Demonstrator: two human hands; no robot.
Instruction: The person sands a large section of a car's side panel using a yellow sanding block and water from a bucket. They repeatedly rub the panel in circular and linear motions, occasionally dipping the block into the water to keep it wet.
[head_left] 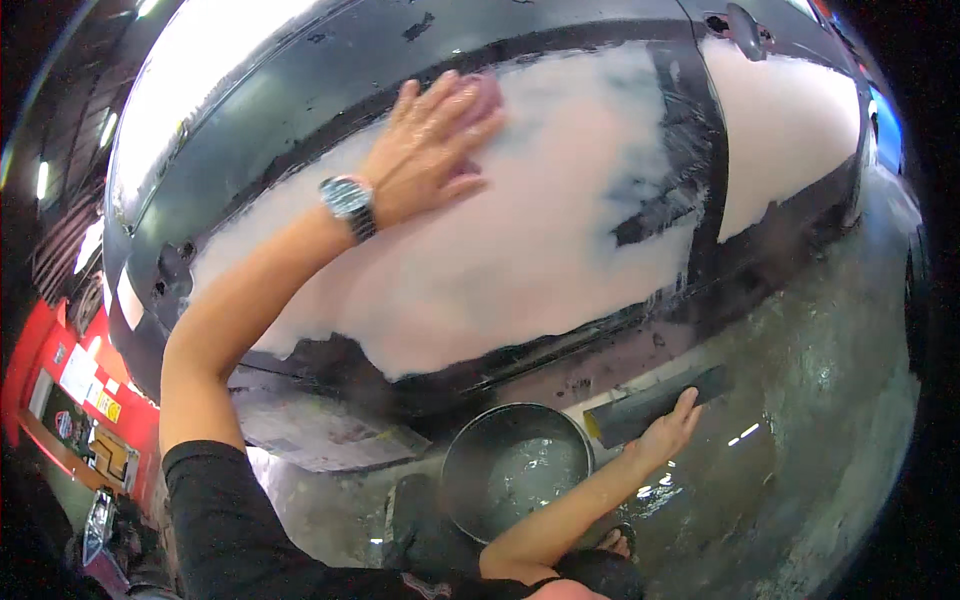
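My left hand (425,150), wet and wearing a watch (347,197) on the wrist, presses a reddish-purple pad (484,100) flat on the car door (460,270). Most of the pad is hidden under the palm and fingers; whether it is a sponge or a cloth I cannot tell. Pale pinkish filler with grey-blue patches covers much of the door. Low on the right, my right hand (662,440) grips a long dark sanding block (650,408), held beside the bucket and apart from the car.
A round dark bucket (449,470) with water in it stands below the door. Masking paper (320,430) covers the lower part of the car at left. The wet floor (800,400) shines at right. A headlight unit (98,525) lies at far lower left.
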